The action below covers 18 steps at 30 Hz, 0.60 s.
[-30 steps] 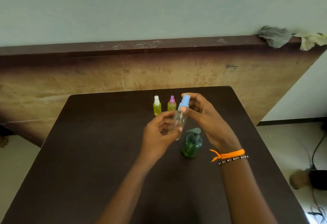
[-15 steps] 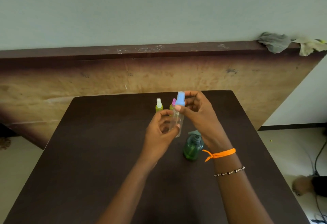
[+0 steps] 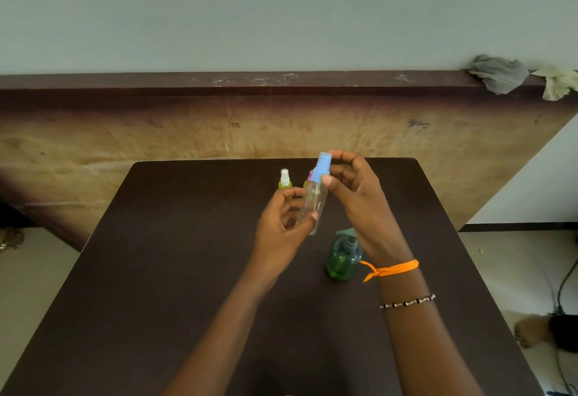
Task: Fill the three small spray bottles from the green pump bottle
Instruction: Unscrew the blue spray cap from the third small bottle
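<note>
My left hand grips the clear body of a small spray bottle that looks empty, held upright above the dark table. My right hand pinches its blue spray cap between thumb and fingers. The green pump bottle stands on the table just below my right wrist. Behind my hands stand two small spray bottles with yellow-green liquid: one with a white cap, and one with a pink cap mostly hidden by the held bottle.
A brown wooden panel with a dark ledge runs behind the table. Two crumpled cloths lie on the ledge at the right. A cable and a foot are on the floor at the right.
The held bottle stays between both hands, shifting slightly left and straightening upright. My right fingers have shifted on the blue cap. The camera tilted a little; the bottles on the table have not moved.
</note>
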{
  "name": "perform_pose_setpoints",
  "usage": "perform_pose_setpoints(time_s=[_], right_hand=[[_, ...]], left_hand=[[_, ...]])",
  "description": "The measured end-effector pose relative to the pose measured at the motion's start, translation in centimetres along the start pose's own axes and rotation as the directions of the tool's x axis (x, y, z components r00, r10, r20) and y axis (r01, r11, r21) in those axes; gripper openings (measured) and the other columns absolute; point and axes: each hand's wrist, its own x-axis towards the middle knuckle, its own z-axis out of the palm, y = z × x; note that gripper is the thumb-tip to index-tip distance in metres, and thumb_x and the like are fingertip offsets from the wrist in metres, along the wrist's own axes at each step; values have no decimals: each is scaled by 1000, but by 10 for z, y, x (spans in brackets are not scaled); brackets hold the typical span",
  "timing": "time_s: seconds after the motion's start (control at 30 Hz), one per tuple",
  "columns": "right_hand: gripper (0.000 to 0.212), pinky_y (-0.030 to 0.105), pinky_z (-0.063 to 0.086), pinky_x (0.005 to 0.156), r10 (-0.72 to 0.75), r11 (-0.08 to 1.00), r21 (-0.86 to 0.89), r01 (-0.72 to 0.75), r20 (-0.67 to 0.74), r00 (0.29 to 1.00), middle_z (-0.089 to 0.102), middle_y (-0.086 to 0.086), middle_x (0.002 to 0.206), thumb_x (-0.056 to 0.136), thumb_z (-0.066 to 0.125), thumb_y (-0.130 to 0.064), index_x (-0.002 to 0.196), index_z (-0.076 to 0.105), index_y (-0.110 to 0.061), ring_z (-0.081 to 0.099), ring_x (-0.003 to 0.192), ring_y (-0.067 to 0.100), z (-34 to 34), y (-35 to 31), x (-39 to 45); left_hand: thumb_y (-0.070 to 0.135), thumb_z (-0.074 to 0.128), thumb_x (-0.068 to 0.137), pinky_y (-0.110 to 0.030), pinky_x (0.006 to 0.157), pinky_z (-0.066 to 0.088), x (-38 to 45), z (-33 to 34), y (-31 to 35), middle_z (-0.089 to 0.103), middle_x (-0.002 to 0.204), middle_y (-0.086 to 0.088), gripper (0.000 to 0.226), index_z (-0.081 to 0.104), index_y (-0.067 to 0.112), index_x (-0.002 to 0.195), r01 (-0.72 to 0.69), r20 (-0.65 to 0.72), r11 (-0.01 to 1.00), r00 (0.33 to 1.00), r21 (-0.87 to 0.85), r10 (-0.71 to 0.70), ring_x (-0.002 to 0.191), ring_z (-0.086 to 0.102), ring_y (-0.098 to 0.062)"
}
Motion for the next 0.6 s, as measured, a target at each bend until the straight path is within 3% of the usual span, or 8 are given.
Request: perform_pose_setpoints(time_s=[0.13, 0.3, 0.4, 0.6], right_hand=[[29, 27, 54, 88, 13, 991, 130, -20, 53, 998, 73, 7, 105, 98, 50, 1, 120, 54, -18, 67, 103, 20, -5, 3, 0], [28, 26, 52, 84, 76, 889, 450, -82, 29, 997, 72, 4, 97, 99, 42, 3, 117, 54, -14, 65, 91, 15, -11, -3, 1], [29, 20, 54, 80, 53, 850, 526, -6, -74, 996, 69, 3, 98, 98, 42, 6, 114, 54, -14, 66, 88, 9, -14, -6, 1], [28, 20, 52, 90, -60, 827, 517, 221, -310, 949, 63, 4, 109, 100, 40, 5, 113, 51, -17, 65, 103, 9, -33, -11, 2]], left_hand=[[13, 61, 87, -34, 82, 54, 1, -2, 0, 69, 103, -6, 26, 56, 16, 113, 114, 113, 987, 989, -113, -101, 94, 67, -21], [22, 50, 91, -30, 78, 55, -3, -8, 0, 69, 91, -8, 28, 57, 9, 115, 267, 316, 902, 935, -339, -159, 73, 64, -14], [23, 51, 88, -30, 82, 55, -2, -9, -3, 68, 96, -9, 32, 57, 9, 117, 301, 319, 885, 929, -356, -187, 76, 64, -15], [8, 49, 91, -29, 92, 52, -5, -6, -10, 68, 110, -3, 30, 57, 18, 118, 297, 297, 921, 930, -252, -219, 100, 66, -20]])
